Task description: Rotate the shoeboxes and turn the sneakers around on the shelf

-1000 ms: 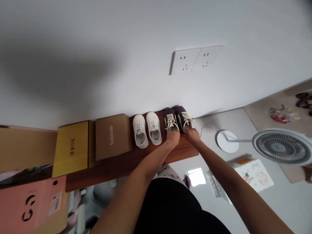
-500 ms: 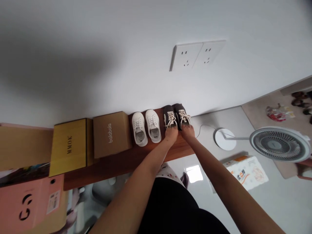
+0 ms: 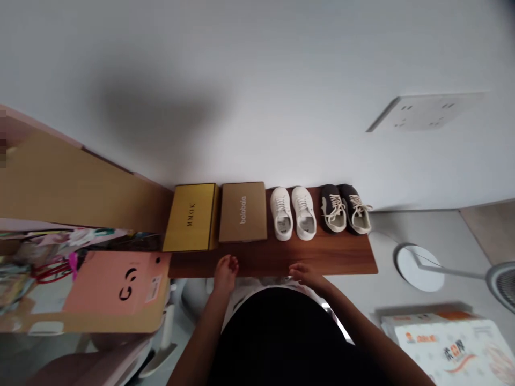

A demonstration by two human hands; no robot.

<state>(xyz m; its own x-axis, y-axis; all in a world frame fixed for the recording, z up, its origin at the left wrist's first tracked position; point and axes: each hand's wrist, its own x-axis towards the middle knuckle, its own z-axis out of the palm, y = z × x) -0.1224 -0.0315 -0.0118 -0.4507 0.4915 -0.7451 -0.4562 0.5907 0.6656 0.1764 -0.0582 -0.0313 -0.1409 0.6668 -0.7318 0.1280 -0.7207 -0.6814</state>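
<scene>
The left hand (image 3: pixel 226 274) and right hand (image 3: pixel 306 275) lie open and empty at the wooden shelf (image 3: pixel 341 258); the 2 white sneakers (image 3: pixel 280 213) stand ahead, between them, the 2 dark sneakers (image 3: pixel 333 209) beyond the right hand.

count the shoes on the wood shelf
4, in a row on the wooden shelf: white sneaker, white sneaker, dark sneaker, dark sneaker, running from the brown balabala box toward the shelf's end.

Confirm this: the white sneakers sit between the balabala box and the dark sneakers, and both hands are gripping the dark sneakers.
No: in the head view, the left hand and right hand are at the front edge of the wooden shelf, apart from the dark sneakers. The rest stands.
</scene>
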